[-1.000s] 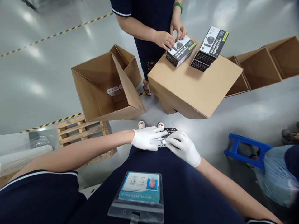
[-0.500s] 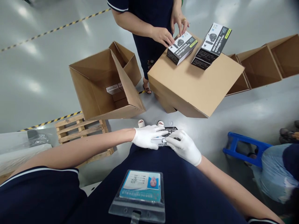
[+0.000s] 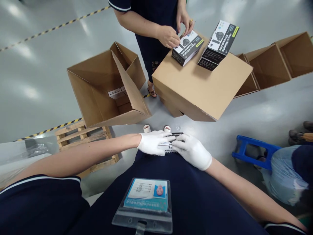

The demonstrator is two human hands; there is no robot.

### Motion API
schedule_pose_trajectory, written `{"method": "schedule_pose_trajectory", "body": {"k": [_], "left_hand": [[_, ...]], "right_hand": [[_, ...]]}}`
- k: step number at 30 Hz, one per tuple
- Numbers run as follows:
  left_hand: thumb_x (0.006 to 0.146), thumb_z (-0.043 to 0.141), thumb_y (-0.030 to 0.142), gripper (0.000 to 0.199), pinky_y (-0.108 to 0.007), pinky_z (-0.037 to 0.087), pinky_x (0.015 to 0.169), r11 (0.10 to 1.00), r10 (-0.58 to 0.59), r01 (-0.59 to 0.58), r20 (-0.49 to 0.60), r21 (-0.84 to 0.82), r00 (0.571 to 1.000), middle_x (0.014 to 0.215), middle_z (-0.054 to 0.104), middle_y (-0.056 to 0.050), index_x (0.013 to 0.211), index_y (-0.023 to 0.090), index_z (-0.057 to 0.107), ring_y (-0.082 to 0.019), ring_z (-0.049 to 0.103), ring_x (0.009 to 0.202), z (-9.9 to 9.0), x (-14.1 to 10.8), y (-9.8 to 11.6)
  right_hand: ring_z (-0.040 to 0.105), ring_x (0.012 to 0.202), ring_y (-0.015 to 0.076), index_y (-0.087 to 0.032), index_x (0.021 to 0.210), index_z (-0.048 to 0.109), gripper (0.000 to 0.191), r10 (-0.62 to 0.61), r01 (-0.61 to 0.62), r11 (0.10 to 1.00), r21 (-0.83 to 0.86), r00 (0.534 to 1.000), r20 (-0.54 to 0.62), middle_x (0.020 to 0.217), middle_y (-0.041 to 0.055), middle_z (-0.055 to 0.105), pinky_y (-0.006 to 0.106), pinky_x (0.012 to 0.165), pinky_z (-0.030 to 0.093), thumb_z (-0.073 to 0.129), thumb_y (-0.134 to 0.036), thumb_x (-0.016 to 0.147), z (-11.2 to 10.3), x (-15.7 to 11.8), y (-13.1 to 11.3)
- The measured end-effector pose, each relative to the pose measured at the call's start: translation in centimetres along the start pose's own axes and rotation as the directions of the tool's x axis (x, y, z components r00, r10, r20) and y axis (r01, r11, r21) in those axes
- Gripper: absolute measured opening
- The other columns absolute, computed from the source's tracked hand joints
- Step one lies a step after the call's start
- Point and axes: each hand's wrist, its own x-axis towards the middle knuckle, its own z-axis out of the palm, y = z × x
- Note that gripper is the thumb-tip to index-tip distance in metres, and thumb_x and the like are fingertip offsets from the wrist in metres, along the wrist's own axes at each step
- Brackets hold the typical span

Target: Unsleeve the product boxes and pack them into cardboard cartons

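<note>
Both my hands wear white gloves and hold one small black-and-white product box (image 3: pixel 169 146) against my waist. My left hand (image 3: pixel 153 142) grips its left end; my right hand (image 3: pixel 193 151) covers its right end, fingers over the top. Most of the box is hidden under the gloves. Across from me a person's bare hands (image 3: pixel 171 35) work at a second product box (image 3: pixel 187 48) lying on a closed brown carton (image 3: pixel 200 85). A third product box (image 3: pixel 218 41) leans beside it on the same carton.
An open empty carton (image 3: pixel 107 88) stands on a wooden pallet (image 3: pixel 80 137) at the left. More open cartons (image 3: pixel 271 65) sit at the far right. A blue stool (image 3: pixel 254 151) and a seated person's leg are at my right. A badge hangs on my chest.
My hands stay on the box, fingers shifting slightly over it. The person opposite keeps handling the second box; the view has drifted a little.
</note>
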Motion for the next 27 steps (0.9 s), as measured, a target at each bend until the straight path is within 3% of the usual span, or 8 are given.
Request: {"method": "schedule_pose_trajectory", "body": {"k": [6, 9, 12, 15, 19, 21, 24, 27], "left_hand": [[0.082, 0.068, 0.045, 0.08, -0.045, 0.041, 0.11, 0.998, -0.018, 0.019, 0.01, -0.064, 1.0, 0.158, 0.045, -0.005, 0.156, 0.035, 0.039, -0.034, 0.053, 0.131, 0.0, -0.1, 0.1], [0.082, 0.069, 0.05, 0.085, -0.047, 0.038, 0.115, 0.993, -0.031, 0.03, -0.008, -0.114, 0.999, 0.162, 0.04, -0.006, 0.159, 0.034, 0.036, -0.035, 0.05, 0.136, 0.0, -0.3, -0.4], [0.082, 0.07, 0.057, 0.086, -0.045, 0.036, 0.117, 0.984, -0.049, 0.047, -0.006, -0.172, 0.999, 0.163, 0.039, -0.007, 0.158, 0.03, 0.038, -0.035, 0.045, 0.142, -0.4, 0.0, -1.1], [0.08, 0.071, 0.063, 0.088, -0.042, 0.04, 0.114, 0.982, -0.067, 0.077, 0.062, -0.173, 0.996, 0.156, 0.047, -0.01, 0.155, 0.026, 0.045, -0.035, 0.05, 0.139, -1.7, 1.1, -1.4], [0.073, 0.076, 0.062, 0.09, -0.042, 0.048, 0.104, 0.998, -0.055, 0.056, 0.065, -0.005, 0.996, 0.143, 0.057, -0.01, 0.152, 0.028, 0.049, -0.034, 0.06, 0.122, -5.0, 3.6, 0.6], [0.068, 0.08, 0.059, 0.091, -0.046, 0.047, 0.102, 0.986, 0.007, -0.003, -0.025, 0.169, 1.0, 0.141, 0.057, -0.01, 0.148, 0.028, 0.051, -0.034, 0.06, 0.118, -6.7, 4.7, 2.7], [0.062, 0.082, 0.051, 0.085, -0.05, 0.044, 0.101, 0.896, 0.143, -0.084, -0.104, 0.436, 0.984, 0.143, 0.053, -0.014, 0.138, 0.023, 0.057, -0.037, 0.055, 0.118, -8.5, 6.2, 6.1], [0.066, 0.077, 0.043, 0.07, -0.052, 0.043, 0.096, 0.793, 0.219, -0.109, -0.114, 0.6, 0.969, 0.144, 0.05, -0.019, 0.13, 0.019, 0.059, -0.04, 0.05, 0.117, -9.6, 7.4, 8.2]], "right_hand": [[0.064, 0.081, 0.0173, -0.023, 0.113, 0.073, 0.017, 0.171, -0.188, 0.973, 0.137, 0.977, 0.125, 0.096, 0.004, 0.071, 0.031, 0.076, 0.051, 0.065, -0.025, 0.098, 0.1, 0.6, 1.4], [0.067, 0.101, 0.0224, -0.021, 0.127, 0.067, 0.048, 0.396, -0.409, 0.897, 0.171, 0.912, 0.104, 0.12, 0.0086, 0.069, 0.034, 0.09, 0.053, 0.08, -0.035, 0.084, 0.3, 0.6, 2.0], [0.064, 0.111, 0.0252, -0.019, 0.119, 0.07, 0.043, 0.501, -0.537, 0.795, 0.282, 0.844, 0.193, 0.122, 0.0099, 0.069, 0.036, 0.097, 0.05, 0.069, -0.051, 0.09, 0.7, 0.7, 2.5], [0.064, 0.097, 0.0227, -0.019, 0.1, 0.071, 0.051, 0.493, -0.589, 0.706, 0.393, 0.807, 0.325, 0.102, 0.0073, 0.071, 0.037, 0.091, 0.05, 0.043, -0.061, 0.102, 0.7, 1.0, 3.8], [0.064, 0.092, 0.0224, -0.018, 0.103, 0.069, 0.055, 0.57, -0.71, 0.39, 0.586, 0.686, 0.452, 0.098, 0.0059, 0.071, 0.038, 0.088, 0.052, 0.053, -0.07, 0.094, -0.9, 0.6, 7.1], [0.067, 0.096, 0.0243, -0.019, 0.114, 0.068, 0.055, 0.6, -0.704, 0.142, 0.696, 0.621, 0.505, 0.105, 0.0078, 0.074, 0.041, 0.091, 0.053, 0.066, -0.067, 0.087, -2.0, -0.5, 8.3], [0.071, 0.103, 0.0278, -0.021, 0.129, 0.064, 0.057, 0.553, -0.524, -0.115, 0.844, 0.672, 0.492, 0.118, 0.0121, 0.074, 0.047, 0.099, 0.053, 0.067, -0.061, 0.09, -3.3, -2.5, 8.5], [0.07, 0.112, 0.0293, -0.025, 0.138, 0.057, 0.056, 0.624, -0.287, -0.108, 0.952, 0.726, 0.289, 0.131, 0.0125, 0.07, 0.049, 0.103, 0.052, 0.071, -0.051, 0.09, -4.1, -3.8, 7.7]]}}
